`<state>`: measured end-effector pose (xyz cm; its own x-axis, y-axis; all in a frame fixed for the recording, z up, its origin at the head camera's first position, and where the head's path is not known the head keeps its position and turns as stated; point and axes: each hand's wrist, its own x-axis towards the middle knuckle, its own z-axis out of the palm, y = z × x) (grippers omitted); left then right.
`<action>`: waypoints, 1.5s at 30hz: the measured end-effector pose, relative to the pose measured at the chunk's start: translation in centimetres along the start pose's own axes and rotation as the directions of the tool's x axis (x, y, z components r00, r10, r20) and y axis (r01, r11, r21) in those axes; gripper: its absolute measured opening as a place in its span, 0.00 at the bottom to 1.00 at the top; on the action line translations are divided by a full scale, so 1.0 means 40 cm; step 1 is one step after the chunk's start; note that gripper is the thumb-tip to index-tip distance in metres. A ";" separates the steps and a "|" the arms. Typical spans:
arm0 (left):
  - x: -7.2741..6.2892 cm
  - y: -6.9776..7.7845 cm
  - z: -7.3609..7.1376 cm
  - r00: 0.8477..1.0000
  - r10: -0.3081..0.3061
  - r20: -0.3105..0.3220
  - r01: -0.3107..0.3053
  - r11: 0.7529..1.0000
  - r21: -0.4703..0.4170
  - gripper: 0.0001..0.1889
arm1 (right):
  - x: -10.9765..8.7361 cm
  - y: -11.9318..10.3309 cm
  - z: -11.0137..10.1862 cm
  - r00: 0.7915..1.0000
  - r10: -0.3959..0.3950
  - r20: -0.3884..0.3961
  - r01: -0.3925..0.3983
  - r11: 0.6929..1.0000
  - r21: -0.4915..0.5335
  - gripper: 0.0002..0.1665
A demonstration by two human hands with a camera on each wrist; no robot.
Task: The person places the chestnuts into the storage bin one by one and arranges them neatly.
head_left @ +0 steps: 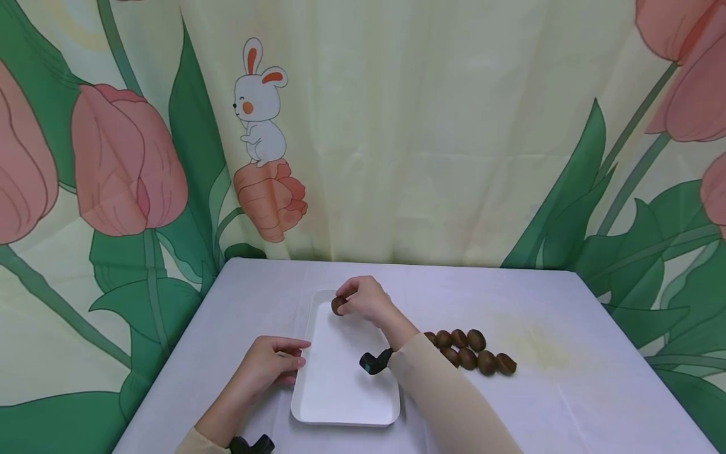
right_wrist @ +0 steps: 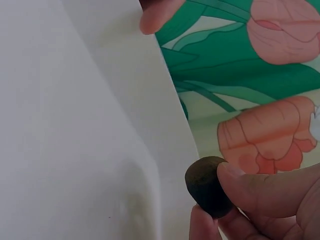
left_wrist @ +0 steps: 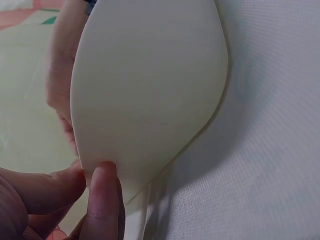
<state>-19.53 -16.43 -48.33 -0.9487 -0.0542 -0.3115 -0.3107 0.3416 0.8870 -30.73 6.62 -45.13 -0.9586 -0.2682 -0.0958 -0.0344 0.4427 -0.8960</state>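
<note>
A brown chestnut (head_left: 337,306) is pinched between the thumb and fingers of my right hand (head_left: 368,301), over the far left corner of a white rectangular tray (head_left: 345,394). In the right wrist view the chestnut (right_wrist: 202,185) looks dark and rounded, close to the tray's rim. My left hand (head_left: 271,364) holds the tray's left edge. The left wrist view shows its thumb at the rim and a fingertip (left_wrist: 103,182) against the outer wall. Several more chestnuts (head_left: 467,358) lie right of the tray in two rough rows, partly hidden by my right forearm.
A white cloth (head_left: 567,403) covers the table, with a faint yellowish stain at the right. Behind the table's far edge hangs a curtain (head_left: 420,157) printed with tulips and a rabbit. Black camera mounts (head_left: 375,362) sit on the wrists.
</note>
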 end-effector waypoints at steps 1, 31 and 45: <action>0.000 0.000 0.000 1.000 -0.001 0.001 0.001 1.000 0.000 0.16 | 0.002 0.000 0.004 1.000 0.004 -0.001 -0.004 1.000 -0.009 0.16; 0.001 0.002 0.004 1.000 -0.001 -0.010 0.001 1.000 -0.011 0.16 | 0.042 0.033 0.077 1.000 0.004 -0.007 -0.006 0.989 -0.150 0.14; -0.007 0.007 0.005 1.000 0.005 -0.017 -0.005 1.000 -0.001 0.16 | 0.035 0.026 0.082 1.000 -0.021 -0.004 0.020 0.988 -0.156 0.12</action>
<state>-19.34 -16.12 -48.05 -0.9512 -0.0680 -0.3010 -0.3057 0.3407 0.8891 -31.19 3.91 -47.62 -0.9589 -0.2736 -0.0752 -0.0971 0.5653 -0.8191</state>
